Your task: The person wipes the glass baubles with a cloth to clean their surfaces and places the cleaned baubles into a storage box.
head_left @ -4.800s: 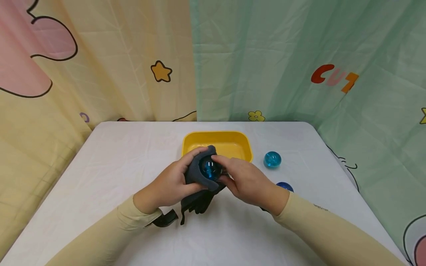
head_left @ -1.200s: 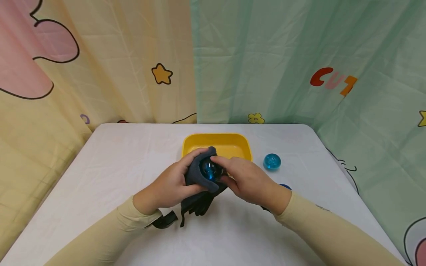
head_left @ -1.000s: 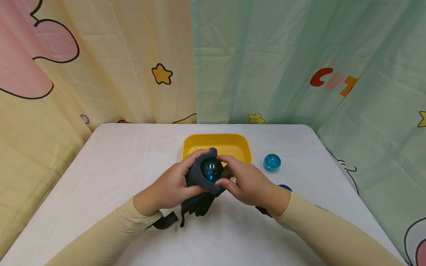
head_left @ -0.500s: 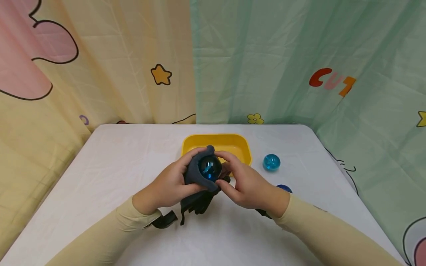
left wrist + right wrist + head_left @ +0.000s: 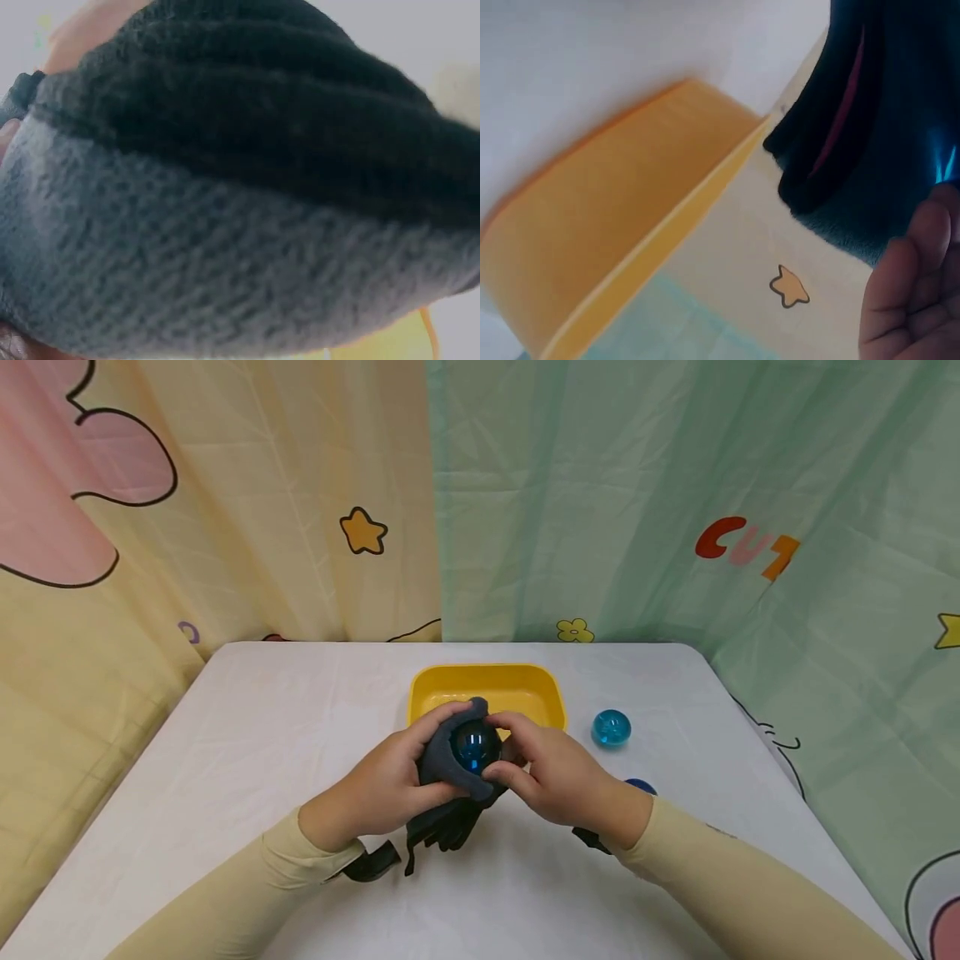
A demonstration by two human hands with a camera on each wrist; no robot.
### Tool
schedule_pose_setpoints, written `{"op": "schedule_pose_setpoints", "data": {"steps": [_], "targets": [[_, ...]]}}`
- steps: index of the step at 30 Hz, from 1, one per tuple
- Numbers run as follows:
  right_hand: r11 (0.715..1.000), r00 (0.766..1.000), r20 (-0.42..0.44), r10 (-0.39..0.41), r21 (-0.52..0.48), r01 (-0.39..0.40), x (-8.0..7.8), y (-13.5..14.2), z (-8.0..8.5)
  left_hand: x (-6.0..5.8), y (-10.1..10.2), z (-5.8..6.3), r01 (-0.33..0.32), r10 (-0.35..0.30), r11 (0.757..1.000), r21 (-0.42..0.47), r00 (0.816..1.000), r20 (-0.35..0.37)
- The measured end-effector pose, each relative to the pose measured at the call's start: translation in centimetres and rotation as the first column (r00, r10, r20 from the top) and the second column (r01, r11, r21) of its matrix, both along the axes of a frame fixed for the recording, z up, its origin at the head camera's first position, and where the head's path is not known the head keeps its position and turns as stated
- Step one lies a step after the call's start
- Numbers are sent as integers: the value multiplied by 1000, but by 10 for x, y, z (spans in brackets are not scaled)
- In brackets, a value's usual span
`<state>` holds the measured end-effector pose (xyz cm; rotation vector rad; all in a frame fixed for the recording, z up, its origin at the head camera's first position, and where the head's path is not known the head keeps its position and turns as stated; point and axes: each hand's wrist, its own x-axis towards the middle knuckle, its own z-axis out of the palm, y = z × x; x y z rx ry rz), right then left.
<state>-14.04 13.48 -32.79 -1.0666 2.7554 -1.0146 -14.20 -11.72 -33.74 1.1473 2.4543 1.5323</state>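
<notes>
In the head view a dark blue see-through ball sits cupped in a dark grey fleecy cloth. My left hand grips the cloth from the left, its thumb below and fingers above. From the other side my right hand holds the ball, index finger and thumb at its right edge. Darker folds of the cloth hang under both hands. The cloth fills most of the left wrist view. In the right wrist view, curled fingers meet the shiny ball beside the cloth.
Just behind the hands stands a yellow tray, its front partly covered by them. A light blue ball lies to its right on the white table. Another blue ball is mostly hidden behind my right wrist. Patterned curtains hang behind.
My right index finger and thumb have shifted from over the ball's face to its right edge, baring more of it. My left hand still holds the cloth in nearly the same place.
</notes>
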Motion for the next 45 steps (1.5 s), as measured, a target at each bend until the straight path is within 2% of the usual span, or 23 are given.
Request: {"op": "schedule_pose_setpoints", "data": {"steps": [3, 8, 11, 13, 17, 20, 23, 26, 30, 32, 34, 38, 42, 45], "targets": [[998, 997, 77, -20, -60, 25, 1, -1, -2, 0, 0, -1, 5, -5, 1000, -2, 1000, 12], [993, 999, 9, 36, -109, -34, 2, -1, -4, 0, -1, -1, -22, 22, 1000, 2, 1000, 6], [996, 997, -51, 65, -60, -68, 2, 0, -3, -1, -3, -1, -34, 34, 999, 7, 999, 3], [998, 993, -101, 65, 8, -65, 2, 0, -2, -2, -3, -1, -36, 36, 999, 7, 999, 2], [989, 970, -234, 70, 140, -38, 0, 1, -1, -2, -3, -1, -30, 29, 1000, 9, 999, 22], [984, 951, -298, 78, 174, -26, -1, 2, -1, -1, -3, -2, -24, 23, 1000, 14, 999, 33], [983, 945, -318, 79, 180, -22, -1, 3, -1, -1, -2, -2, -15, 14, 1000, 17, 1000, 27], [988, 963, -263, 65, 154, -24, -2, 3, -1, -1, -2, -2, -12, 12, 1000, 9, 1000, 20], [997, 998, -68, 14, 79, -9, -1, 1, 0, 0, -2, -1, -11, 11, 1000, -11, 1000, 9], [999, 1000, 20, -12, 44, 11, -1, 0, -1, 1, -1, 0, -9, 9, 1000, -17, 1000, 9], [999, 998, 58, -27, 27, 25, 0, 0, -2, 1, -1, -1, -9, 9, 1000, -20, 1000, 8], [1000, 998, 57, -13, -21, 14, 0, -1, -3, 1, -2, -1, -15, 15, 1000, -11, 1000, -4], [998, 999, -9, 36, -60, -36, 1, -1, -3, 0, -3, -2, -25, 25, 1000, -2, 1000, -9], [997, 995, -75, 66, -41, -69, 2, 1, -2, -1, -4, -2, -31, 31, 1000, 4, 999, -10]]}}
